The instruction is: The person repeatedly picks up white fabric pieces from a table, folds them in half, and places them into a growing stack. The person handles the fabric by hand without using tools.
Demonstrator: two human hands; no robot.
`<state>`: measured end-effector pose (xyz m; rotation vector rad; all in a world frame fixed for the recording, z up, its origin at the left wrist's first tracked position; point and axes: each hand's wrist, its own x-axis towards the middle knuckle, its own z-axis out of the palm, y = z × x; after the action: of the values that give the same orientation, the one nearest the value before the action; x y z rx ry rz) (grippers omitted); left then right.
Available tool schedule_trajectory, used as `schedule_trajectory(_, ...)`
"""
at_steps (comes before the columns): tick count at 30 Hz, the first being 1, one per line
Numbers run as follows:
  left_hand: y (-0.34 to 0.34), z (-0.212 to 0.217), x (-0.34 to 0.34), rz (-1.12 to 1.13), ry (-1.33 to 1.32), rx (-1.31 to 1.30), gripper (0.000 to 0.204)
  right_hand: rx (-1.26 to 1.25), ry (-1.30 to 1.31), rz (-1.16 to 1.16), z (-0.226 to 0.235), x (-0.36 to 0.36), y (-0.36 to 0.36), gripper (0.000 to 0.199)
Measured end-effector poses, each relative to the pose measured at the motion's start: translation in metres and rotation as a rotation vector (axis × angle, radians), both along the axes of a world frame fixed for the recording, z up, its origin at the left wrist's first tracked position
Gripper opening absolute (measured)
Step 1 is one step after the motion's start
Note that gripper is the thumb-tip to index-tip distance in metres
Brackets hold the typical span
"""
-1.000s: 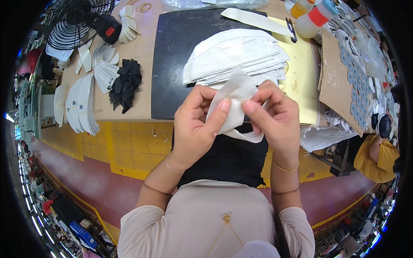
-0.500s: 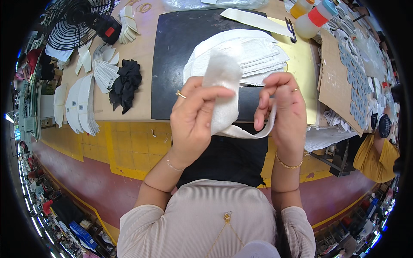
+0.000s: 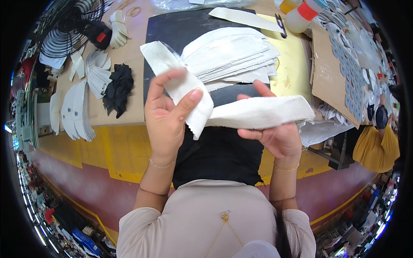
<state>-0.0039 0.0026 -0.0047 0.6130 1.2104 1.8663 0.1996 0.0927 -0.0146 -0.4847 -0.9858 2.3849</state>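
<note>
A white fabric strip (image 3: 262,112) stretches between my hands, in front of the table's near edge. My left hand (image 3: 165,124) is closed on its left part, the thumb lying on top. That part slants up to the left, and its lower end has a jagged edge. The right part crosses my right hand (image 3: 279,139), whose fingers show above and below the cloth; the rest of them are hidden behind it. Beyond my hands, a stack of curved white fabric pieces (image 3: 228,53) lies fanned out on a black mat (image 3: 165,30).
At the left are a black fan (image 3: 71,28), bundles of white pieces (image 3: 77,109) and a crumpled black cloth (image 3: 118,90). Thread snips (image 3: 281,26), a red-banded bottle (image 3: 301,17) and cardboard with grey rings (image 3: 329,73) lie right. Another person's yellow garment (image 3: 376,148) shows far right.
My hands have moved apart, the left one leftward. The strip, curled between them before, is now spread wide, with its right part flat across my right hand.
</note>
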Motion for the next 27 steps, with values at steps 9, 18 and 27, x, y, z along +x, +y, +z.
schedule_trajectory(9, -0.018, 0.0, 0.013, 0.028, 0.547, -0.041, 0.063, 0.253, -0.302, -0.321, 0.008, -0.007, -0.019, 0.033)
schedule_trajectory(18, -0.025, 0.0, 0.021, 0.013, 0.5, -0.159, 0.033, 0.406, -0.039, -0.345, -0.008, -0.025, -0.026, 0.038)
schedule_trajectory(27, -0.026, 0.005, 0.021, -0.159, 0.333, -0.14, 0.056, 0.598, -0.411, -0.382, 0.0, -0.035, -0.028, 0.02)
